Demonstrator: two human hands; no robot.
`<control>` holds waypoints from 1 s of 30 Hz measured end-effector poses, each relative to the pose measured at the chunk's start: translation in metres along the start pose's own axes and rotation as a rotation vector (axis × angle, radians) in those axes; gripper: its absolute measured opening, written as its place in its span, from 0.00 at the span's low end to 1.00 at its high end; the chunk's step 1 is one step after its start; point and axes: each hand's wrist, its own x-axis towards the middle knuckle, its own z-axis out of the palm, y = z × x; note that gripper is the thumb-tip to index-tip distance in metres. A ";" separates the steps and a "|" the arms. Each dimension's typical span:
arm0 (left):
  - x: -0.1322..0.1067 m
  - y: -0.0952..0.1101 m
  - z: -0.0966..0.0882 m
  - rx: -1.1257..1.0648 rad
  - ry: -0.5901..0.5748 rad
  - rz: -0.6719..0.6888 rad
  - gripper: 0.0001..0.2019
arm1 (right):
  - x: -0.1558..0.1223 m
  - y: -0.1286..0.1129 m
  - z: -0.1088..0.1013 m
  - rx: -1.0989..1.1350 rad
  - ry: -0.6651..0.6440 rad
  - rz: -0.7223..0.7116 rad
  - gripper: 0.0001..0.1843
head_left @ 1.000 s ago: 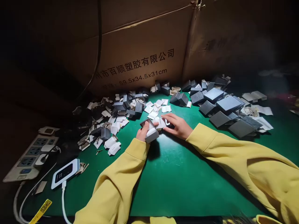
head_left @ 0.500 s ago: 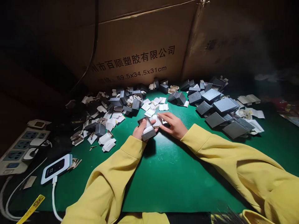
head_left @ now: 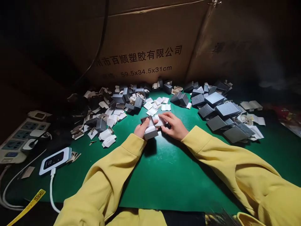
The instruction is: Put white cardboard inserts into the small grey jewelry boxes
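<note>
My left hand point(head_left: 140, 129) grips a small grey open box point(head_left: 150, 130) with a white pad inside, held just above the green mat point(head_left: 169, 175). Beside it my right hand point(head_left: 174, 125) rests on the mat, fingers pinched on a white insert point(head_left: 159, 121) next to the box. More white inserts point(head_left: 155, 106) lie just beyond both hands. Both arms wear yellow sleeves.
Small grey boxes and white paper pieces point(head_left: 110, 108) are heaped at the left, larger grey box lids point(head_left: 221, 110) at the right. A big cardboard carton point(head_left: 150, 47) walls the back. A power strip point(head_left: 18, 138), a white device point(head_left: 55, 160) on a cable and a yellow tag point(head_left: 28, 207) lie at the left edge.
The hands stay together at the box; the right hand's fingers have shifted slightly on the white insert. The camera view has drifted a little.
</note>
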 end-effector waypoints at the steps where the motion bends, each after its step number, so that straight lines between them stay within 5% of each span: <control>1: 0.000 0.000 0.000 -0.001 -0.002 0.003 0.18 | 0.000 0.000 0.000 -0.002 -0.006 0.002 0.25; 10: -0.002 0.001 0.000 0.024 -0.065 0.023 0.19 | -0.001 0.001 0.000 -0.067 -0.009 0.063 0.20; 18: 0.002 0.014 -0.008 0.382 0.106 0.390 0.10 | 0.003 0.007 -0.003 -0.010 -0.012 0.153 0.17; 24: -0.002 0.018 -0.012 0.477 -0.179 0.532 0.09 | 0.004 0.004 -0.002 -0.005 -0.012 0.145 0.18; 30: -0.001 0.013 -0.011 0.487 -0.267 0.392 0.12 | 0.003 0.001 -0.003 -0.007 0.025 0.124 0.18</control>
